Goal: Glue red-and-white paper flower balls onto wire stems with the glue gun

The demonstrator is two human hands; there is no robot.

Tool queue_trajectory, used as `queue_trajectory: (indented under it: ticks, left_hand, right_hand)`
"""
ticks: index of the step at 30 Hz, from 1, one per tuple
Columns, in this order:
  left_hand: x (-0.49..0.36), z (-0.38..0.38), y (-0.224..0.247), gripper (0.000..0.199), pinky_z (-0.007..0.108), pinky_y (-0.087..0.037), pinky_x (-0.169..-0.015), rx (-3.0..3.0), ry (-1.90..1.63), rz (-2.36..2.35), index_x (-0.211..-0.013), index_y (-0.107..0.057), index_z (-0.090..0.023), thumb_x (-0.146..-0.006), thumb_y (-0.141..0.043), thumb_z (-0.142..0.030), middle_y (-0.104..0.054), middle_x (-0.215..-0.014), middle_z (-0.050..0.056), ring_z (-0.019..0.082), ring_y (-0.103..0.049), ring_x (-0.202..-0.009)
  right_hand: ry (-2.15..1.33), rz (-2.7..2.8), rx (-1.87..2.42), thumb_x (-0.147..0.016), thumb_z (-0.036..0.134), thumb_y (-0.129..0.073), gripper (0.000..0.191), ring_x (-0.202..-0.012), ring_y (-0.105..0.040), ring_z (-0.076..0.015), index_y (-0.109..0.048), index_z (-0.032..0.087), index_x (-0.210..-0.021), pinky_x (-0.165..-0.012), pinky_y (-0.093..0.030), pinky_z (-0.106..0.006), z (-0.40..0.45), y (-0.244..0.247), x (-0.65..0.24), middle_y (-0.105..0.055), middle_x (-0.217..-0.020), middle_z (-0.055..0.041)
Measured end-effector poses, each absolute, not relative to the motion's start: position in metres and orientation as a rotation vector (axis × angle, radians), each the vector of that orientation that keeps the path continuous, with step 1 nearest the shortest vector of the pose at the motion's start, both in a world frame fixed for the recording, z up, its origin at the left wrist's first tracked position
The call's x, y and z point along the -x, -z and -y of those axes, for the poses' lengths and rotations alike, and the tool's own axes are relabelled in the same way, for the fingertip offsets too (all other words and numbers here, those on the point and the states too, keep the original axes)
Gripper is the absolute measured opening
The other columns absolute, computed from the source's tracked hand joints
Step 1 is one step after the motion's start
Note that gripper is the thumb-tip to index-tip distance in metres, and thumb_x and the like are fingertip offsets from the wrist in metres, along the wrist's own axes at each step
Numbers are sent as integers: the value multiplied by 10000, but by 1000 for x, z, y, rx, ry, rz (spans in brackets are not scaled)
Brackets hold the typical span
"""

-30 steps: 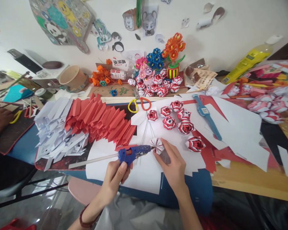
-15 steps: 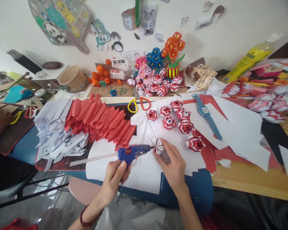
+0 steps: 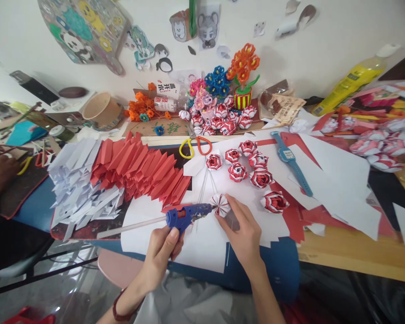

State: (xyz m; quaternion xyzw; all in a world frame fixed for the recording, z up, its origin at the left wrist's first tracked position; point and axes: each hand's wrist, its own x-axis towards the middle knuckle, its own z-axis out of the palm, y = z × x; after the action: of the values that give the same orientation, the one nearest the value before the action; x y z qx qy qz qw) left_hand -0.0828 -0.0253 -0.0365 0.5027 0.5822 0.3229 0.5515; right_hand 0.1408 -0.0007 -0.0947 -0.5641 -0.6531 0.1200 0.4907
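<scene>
My left hand (image 3: 164,245) is closed around the handle of a blue hot glue gun (image 3: 189,215), with a long glue stick (image 3: 131,227) jutting from its back end. The gun's nozzle meets the middle of a red-and-white folded paper flower (image 3: 221,205), whose pleated underside faces the nozzle. Thumb and fingers of my right hand (image 3: 245,227) pinch that flower at its right edge. Thin pale sticks (image 3: 202,191) lie on the white paper (image 3: 189,256) behind the gun. Several finished-looking paper flowers (image 3: 261,178) sit to the right and beyond.
Piles of white paper strips (image 3: 84,180) and red folded strips (image 3: 141,168) lie at left. Scissors (image 3: 195,147) with yellow and orange handles rest behind. A blue watch (image 3: 293,164) lies at right, a yellow bottle (image 3: 354,81) stands tilted farther back. Another person's hand (image 3: 0,171) is at far left.
Both my hands, the glue gun and the paper flower stay almost in place. At far left, the other person's hand has shifted slightly to the right.
</scene>
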Motion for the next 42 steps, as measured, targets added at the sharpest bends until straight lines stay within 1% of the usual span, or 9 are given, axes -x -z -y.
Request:
queue_trajectory:
  ticks: [6, 10, 13, 15, 19, 21, 25, 28, 42]
  left_hand:
    - [83, 26, 36, 590, 266, -219, -489, -1178, -808, -1409, -666, -547, -167, -980, -467, -659, -403, -493, -29, 99, -332, -485]
    - [84, 27, 38, 531, 258, -226, -493, -1136, -839, -1310, -848, -632, -144, -998, -464, -625, -383, -514, -51, 95, -313, -472]
    - [86, 28, 40, 487, 264, -232, -506, -1131, -848, -1268, -959, -641, -146, -1016, -456, -593, -375, -543, -57, 103, -317, -481]
    - [86, 29, 40, 490, 271, -227, -508, -1132, -840, -1277, -934, -636, -151, -1010, -460, -602, -382, -548, -51, 108, -319, -485]
    - [84, 29, 40, 580, 290, -213, -508, -1156, -840, -1318, -628, -514, -184, -978, -479, -644, -386, -505, -27, 102, -312, -473]
    - [82, 28, 39, 605, 295, -210, -508, -1170, -851, -1331, -592, -495, -186, -965, -487, -663, -384, -489, -24, 101, -313, -468]
    - [80, 26, 37, 567, 284, -209, -500, -1165, -853, -1337, -815, -655, -151, -951, -504, -680, -386, -493, -42, 105, -312, -462]
    - [80, 26, 36, 543, 279, -222, -505, -1161, -858, -1327, -916, -685, -134, -969, -507, -645, -391, -507, -45, 105, -327, -471]
    - [86, 29, 42, 466, 275, -242, -532, -1280, -842, -1280, -948, -634, -139, -1047, -421, -541, -400, -529, -58, 103, -337, -487]
  right_hand:
    - [-287, 1583, 1371, -937, 189, -703, 541, -1145, -714, -244, -558, 249, -1455, -1023, -603, -400, 1, 94, -142, -724, -1268, -115]
    - [-282, 1584, 1371, -929, 183, -714, 540, -1144, -712, -239, -566, 238, -1445, -1026, -599, -389, 1, 93, -141, -726, -1263, -119]
    - [-281, 1586, 1374, -935, 199, -706, 538, -1143, -717, -243, -565, 250, -1452, -1025, -601, -393, 1, 94, -141, -729, -1265, -111]
    - [-281, 1584, 1373, -938, 202, -701, 541, -1140, -720, -244, -562, 256, -1458, -1026, -601, -394, 1, 94, -141, -730, -1266, -108]
    - [-277, 1580, 1377, -937, 204, -701, 540, -1128, -725, -245, -565, 258, -1457, -1022, -603, -393, 0, 94, -140, -733, -1260, -108]
    - [-281, 1580, 1381, -937, 204, -701, 535, -1126, -726, -245, -569, 256, -1453, -1019, -604, -390, 0, 94, -140, -734, -1257, -108]
    - [-295, 1574, 1381, -930, 191, -711, 532, -1137, -718, -238, -575, 243, -1442, -1027, -597, -382, 1, 93, -141, -730, -1261, -111]
    - [-293, 1579, 1379, -927, 187, -716, 532, -1140, -715, -235, -574, 237, -1438, -1030, -594, -383, 1, 94, -141, -729, -1263, -113]
    - [-283, 1586, 1380, -918, 177, -731, 535, -1141, -710, -225, -577, 220, -1428, -1034, -588, -365, 1, 94, -140, -729, -1258, -113]
